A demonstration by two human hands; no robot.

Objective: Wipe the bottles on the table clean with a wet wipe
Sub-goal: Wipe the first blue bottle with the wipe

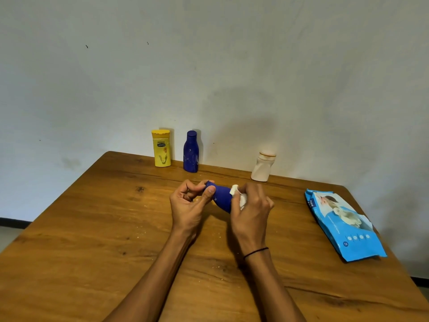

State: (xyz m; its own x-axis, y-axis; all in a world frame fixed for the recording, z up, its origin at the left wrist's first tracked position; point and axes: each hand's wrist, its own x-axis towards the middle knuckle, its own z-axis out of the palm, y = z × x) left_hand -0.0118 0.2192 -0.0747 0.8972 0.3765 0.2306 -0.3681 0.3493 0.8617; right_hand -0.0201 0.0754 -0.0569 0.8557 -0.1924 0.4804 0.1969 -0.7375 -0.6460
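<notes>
Left hand (190,203) pinched the cap end of a small blue bottle (222,198), fingers (210,191) curled round it, holding it sideways just above the counter (92,228). Right hand (250,205) was wrapped round the bottle's fat end with the white wipe (236,194) bunched under its curled fingers. Judgement: mid-wipe on this one; best done by keeping the left pinch firm, turning the bottle, and dragging the wipe along the body to the neck, refolding to a fresh face. Three more stood at the back against the wall: yellow bottle (161,148), tall blue bottle (190,151), white bottle (263,167), probably still to do. Wipe pack (343,224) lay to the right; "mee" readable on it, rest too small. The yellow bottle's label wasn't legible.
</notes>
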